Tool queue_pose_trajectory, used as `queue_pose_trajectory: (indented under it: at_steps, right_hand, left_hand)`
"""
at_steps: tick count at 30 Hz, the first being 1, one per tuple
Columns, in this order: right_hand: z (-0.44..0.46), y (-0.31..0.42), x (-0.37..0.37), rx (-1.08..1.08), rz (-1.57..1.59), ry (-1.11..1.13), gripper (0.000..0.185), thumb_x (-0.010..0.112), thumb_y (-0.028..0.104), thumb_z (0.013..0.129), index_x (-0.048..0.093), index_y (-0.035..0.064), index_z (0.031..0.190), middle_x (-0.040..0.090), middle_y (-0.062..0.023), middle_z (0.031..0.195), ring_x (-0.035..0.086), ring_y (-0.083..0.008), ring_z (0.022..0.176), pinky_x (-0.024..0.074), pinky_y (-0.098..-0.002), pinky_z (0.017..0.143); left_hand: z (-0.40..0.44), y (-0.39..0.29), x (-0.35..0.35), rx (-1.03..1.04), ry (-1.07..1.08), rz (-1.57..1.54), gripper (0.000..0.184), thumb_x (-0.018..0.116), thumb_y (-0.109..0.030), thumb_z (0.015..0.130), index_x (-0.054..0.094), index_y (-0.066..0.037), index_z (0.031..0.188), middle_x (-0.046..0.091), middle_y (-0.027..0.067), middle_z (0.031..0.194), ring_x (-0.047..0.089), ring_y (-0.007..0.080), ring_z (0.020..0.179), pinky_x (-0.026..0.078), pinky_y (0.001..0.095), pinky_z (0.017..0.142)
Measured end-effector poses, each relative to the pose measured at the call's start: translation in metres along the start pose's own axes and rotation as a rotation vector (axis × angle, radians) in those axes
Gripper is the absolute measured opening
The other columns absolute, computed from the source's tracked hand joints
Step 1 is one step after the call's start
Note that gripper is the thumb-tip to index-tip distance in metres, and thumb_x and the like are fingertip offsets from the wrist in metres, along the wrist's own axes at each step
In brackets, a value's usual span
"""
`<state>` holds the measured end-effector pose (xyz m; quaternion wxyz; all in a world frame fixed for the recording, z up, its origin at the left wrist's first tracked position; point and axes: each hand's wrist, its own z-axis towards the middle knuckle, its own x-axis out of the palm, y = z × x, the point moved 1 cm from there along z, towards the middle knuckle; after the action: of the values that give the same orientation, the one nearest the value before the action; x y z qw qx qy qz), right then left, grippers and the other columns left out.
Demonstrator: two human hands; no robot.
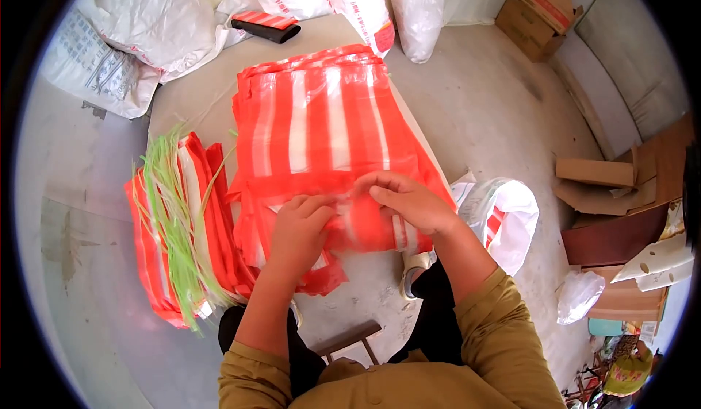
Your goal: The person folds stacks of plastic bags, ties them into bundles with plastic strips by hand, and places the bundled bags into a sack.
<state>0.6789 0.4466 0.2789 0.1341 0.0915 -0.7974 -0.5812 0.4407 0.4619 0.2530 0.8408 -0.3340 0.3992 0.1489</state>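
Note:
A stack of red and white striped plastic bags [314,124] lies on the table, its near part hanging over the front edge. My left hand [301,226] rests on the near part of the stack, fingers bent over the red plastic. To its right, my right hand [398,199] has its fingers curled at a raised, slightly blurred fold of the red plastic; the thumb and forefinger are close together around it. What lies under the fingertips of my left hand is hidden. Left of the stack, green plastic strips [171,226] lie across another striped bundle [150,259].
Full white sacks [153,15] stand behind the table [197,73], which holds a dark roll [266,28]. An open white sack [511,212] is right of the table. Cardboard boxes [537,18] lie farther right. A stool [350,340] is below me.

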Motion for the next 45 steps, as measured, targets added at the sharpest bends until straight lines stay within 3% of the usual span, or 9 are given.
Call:
queue_pose_trajectory:
  at_steps: [10,16,19,22,25,29,35,40,45]
  right_hand:
    - [0.029,0.004,0.014,-0.027,0.157,0.036,0.034,0.053,0.003,0.098,0.058,0.0053,0.132,0.061,-0.0022,0.121,0.062,-0.0107,0.11,0.0577,-0.0328,0.086]
    - [0.038,-0.001,0.024,-0.027,-0.154,-0.22,0.028,0.06,0.001,0.097,0.062,0.0027,0.124,0.065,-0.0035,0.111,0.067,-0.0112,0.089,0.0594,-0.0297,0.069]
    - [0.036,0.006,0.034,-0.106,-0.207,-0.29,0.022,0.061,0.003,0.097,0.062,0.0009,0.119,0.07,-0.0122,0.106,0.071,-0.0214,0.087,0.0577,-0.0342,0.071]
    - [0.044,-0.004,0.032,-0.246,-0.503,-0.368,0.023,0.064,0.007,0.097,0.065,0.0022,0.12,0.071,-0.0082,0.1,0.07,-0.015,0.085,0.0578,-0.0312,0.068]
    - [0.045,-0.003,0.038,-0.305,-0.699,-0.438,0.025,0.064,0.011,0.093,0.065,0.0049,0.118,0.07,-0.0155,0.112,0.069,-0.0346,0.1,0.056,-0.0402,0.085]
    - [0.045,0.001,0.045,-0.323,-0.818,-0.44,0.024,0.065,0.014,0.094,0.067,0.0056,0.116,0.069,-0.0129,0.11,0.068,-0.0335,0.101,0.0558,-0.0411,0.084]
    - [0.049,-0.001,0.046,-0.381,-0.919,-0.402,0.025,0.068,0.016,0.093,0.068,0.006,0.116,0.067,-0.0109,0.111,0.068,-0.0323,0.099,0.0561,-0.0414,0.083]
    - [0.05,-0.002,0.047,-0.496,-1.003,-0.417,0.026,0.069,0.013,0.092,0.068,0.0066,0.117,0.066,-0.01,0.119,0.068,-0.033,0.099,0.0568,-0.042,0.081]
    - [0.044,0.003,0.042,-0.573,-0.876,-0.421,0.019,0.066,0.007,0.088,0.069,0.0054,0.106,0.068,-0.0102,0.11,0.068,-0.0331,0.096,0.0563,-0.0431,0.078]
  left_hand:
    - [-0.003,0.007,0.002,0.048,-0.008,0.032,0.021,0.068,-0.001,0.069,0.064,-0.006,0.089,0.07,0.0093,0.11,0.066,0.0324,0.098,0.055,0.0444,0.082]
    - [-0.006,0.007,0.001,0.036,-0.026,0.017,0.019,0.067,-0.002,0.071,0.066,-0.006,0.09,0.069,0.0108,0.109,0.066,0.0328,0.098,0.055,0.0446,0.084]
    - [-0.009,0.01,0.002,0.033,-0.009,0.026,0.026,0.071,-0.001,0.071,0.069,-0.006,0.097,0.069,0.0119,0.112,0.067,0.0339,0.1,0.055,0.0441,0.086]
    - [-0.011,0.01,0.003,0.027,0.018,0.037,0.03,0.073,0.001,0.07,0.072,-0.006,0.099,0.069,0.0111,0.107,0.067,0.0329,0.098,0.056,0.0424,0.083]
    - [-0.011,0.003,0.001,0.0,-0.015,0.072,0.03,0.073,0.001,0.068,0.075,-0.008,0.096,0.065,0.0085,0.096,0.065,0.0297,0.09,0.055,0.0398,0.076]
    - [-0.009,-0.001,-0.001,0.003,-0.102,0.115,0.028,0.073,-0.002,0.067,0.077,-0.009,0.093,0.056,0.0052,0.083,0.057,0.0251,0.077,0.05,0.037,0.067]
    - [-0.007,-0.004,-0.003,0.051,-0.123,0.167,0.027,0.072,-0.005,0.067,0.078,-0.01,0.093,0.053,0.0031,0.082,0.054,0.0231,0.075,0.047,0.0355,0.064]
    - [-0.006,-0.004,-0.002,0.029,-0.15,0.155,0.028,0.073,-0.003,0.066,0.077,-0.009,0.093,0.059,0.0048,0.089,0.059,0.0253,0.084,0.052,0.0366,0.072]
    - [0.003,-0.005,-0.007,0.007,-0.192,0.11,0.028,0.077,0.0,0.068,0.075,-0.007,0.095,0.069,0.0067,0.106,0.062,0.0304,0.101,0.053,0.0406,0.088]
